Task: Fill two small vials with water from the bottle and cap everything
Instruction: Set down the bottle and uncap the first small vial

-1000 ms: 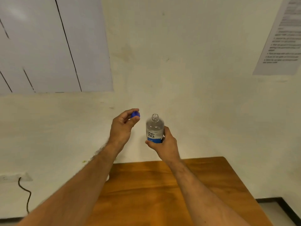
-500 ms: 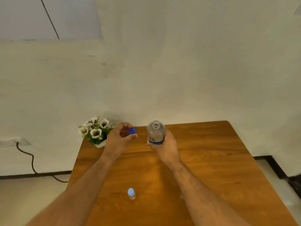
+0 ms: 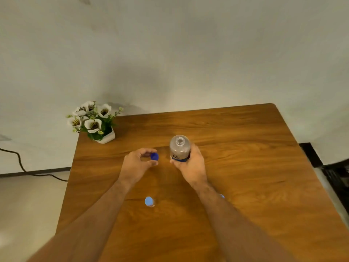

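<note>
Right hand (image 3: 190,165) grips clear bottle (image 3: 179,148) (uncapped); left hand (image 3: 136,165) pinches round cap (image 3: 154,156).

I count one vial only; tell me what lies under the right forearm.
A sliver of light blue peeks out beside the right forearm, likely a second vial's cap; the rest is covered. The other vial stands in plain view on the table.

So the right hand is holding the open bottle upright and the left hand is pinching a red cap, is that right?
Not quite: the cap pinched in the left hand is dark blue, not red, as the head view shows. The rest holds: the right hand holds the open bottle upright over the table.
</note>
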Motion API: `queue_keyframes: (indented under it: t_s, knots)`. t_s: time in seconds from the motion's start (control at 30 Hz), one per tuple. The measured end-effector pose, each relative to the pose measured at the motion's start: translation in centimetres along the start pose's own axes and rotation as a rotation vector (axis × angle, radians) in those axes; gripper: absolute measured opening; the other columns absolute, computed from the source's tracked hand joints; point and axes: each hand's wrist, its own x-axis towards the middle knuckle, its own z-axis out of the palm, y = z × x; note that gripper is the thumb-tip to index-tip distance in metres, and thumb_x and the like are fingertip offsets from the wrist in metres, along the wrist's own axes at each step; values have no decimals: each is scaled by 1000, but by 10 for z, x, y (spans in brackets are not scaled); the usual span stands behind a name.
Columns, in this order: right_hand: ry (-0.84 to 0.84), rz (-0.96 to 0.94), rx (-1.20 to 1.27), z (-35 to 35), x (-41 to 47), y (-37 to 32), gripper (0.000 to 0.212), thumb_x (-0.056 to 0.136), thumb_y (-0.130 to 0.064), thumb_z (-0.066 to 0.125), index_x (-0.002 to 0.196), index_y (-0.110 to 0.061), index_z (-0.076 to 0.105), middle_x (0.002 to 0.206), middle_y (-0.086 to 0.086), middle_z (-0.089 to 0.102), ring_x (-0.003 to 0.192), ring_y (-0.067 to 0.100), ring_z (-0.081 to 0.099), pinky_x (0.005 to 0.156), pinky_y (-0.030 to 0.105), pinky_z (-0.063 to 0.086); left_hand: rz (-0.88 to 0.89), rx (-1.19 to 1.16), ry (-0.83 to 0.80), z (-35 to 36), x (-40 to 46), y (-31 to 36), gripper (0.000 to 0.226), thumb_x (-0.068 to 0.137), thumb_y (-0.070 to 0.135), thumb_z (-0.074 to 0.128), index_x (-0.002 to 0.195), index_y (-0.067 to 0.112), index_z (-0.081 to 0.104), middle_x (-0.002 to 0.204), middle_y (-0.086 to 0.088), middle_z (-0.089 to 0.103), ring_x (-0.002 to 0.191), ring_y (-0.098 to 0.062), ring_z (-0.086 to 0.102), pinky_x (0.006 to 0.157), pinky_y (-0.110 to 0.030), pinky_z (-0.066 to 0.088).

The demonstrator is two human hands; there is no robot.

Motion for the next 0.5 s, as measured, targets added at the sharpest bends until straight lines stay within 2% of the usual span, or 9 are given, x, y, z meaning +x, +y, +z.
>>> queue_keyframes:
  t_s: [0.1,0.2,0.33,0.5]
  knots:
    - [4,8,3,5,1,13,73,65,-20,92,128,-21,54,122,-7,60,116,8,55,92,13,40,-52,49,-34,8,6,-19,35,75,21,83,102,37,69,105,18,67,83,3,59,89,-25,51]
    - [7,11,12,9,-2,22,77,65,-20,91,131,-21,53,124,-8,59,118,8,55,100,22,45,-67,103,-48,14,8,-34,35,74,25,84,100,40,66,113,15,66,109,-5,57,100,-30,45]
    - [3,0,22,11,-6,28,79,66,-17,90,135,-21,51,128,-7,58,122,8,53,102,22,44,-11,215,-50,21,9,-41,39,73,28,84,107,35,66,115,17,56,120,-10,42,101,-28,34]
    - [4,12,43,13,-5,29,81,67,-17,91,136,-24,49,131,-8,59,125,7,53,104,22,44,-29,309,-56,30,11,-48,40,75,31,81,112,36,65,124,9,56,124,-16,40,107,-36,34]
